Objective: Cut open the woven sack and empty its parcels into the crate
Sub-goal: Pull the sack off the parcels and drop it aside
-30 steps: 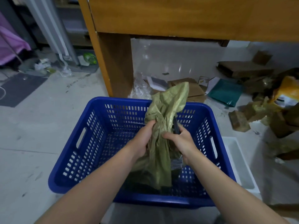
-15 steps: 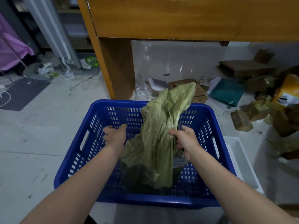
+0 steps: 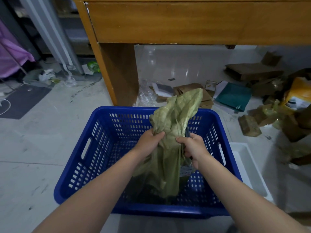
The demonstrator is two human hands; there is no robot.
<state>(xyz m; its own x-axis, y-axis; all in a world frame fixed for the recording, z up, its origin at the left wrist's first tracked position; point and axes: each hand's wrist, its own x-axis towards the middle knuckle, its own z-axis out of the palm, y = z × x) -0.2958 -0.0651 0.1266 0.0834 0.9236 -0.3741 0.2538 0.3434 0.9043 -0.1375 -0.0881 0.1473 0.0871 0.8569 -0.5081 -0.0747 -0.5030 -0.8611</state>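
Over the blue crate (image 3: 94, 132), both hands (image 3: 149, 142) clench the green sack (image 3: 170, 148); cardboard litters beyond.

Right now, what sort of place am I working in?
Probably a parcel sorting or packing room. Flattened cardboard and torn packaging litter the floor, a blue crate sits by a wooden counter, and both hands grip a woven sack.

No text, brand or number can be read anywhere. At about four o'clock from the right hand (image 3: 193, 148), a white label (image 3: 186, 172) shows beside the woven sack (image 3: 170, 137), but its print is too blurred. At three o'clock, an orange parcel (image 3: 298, 94) carries a white patch with dark, unreadable marks.
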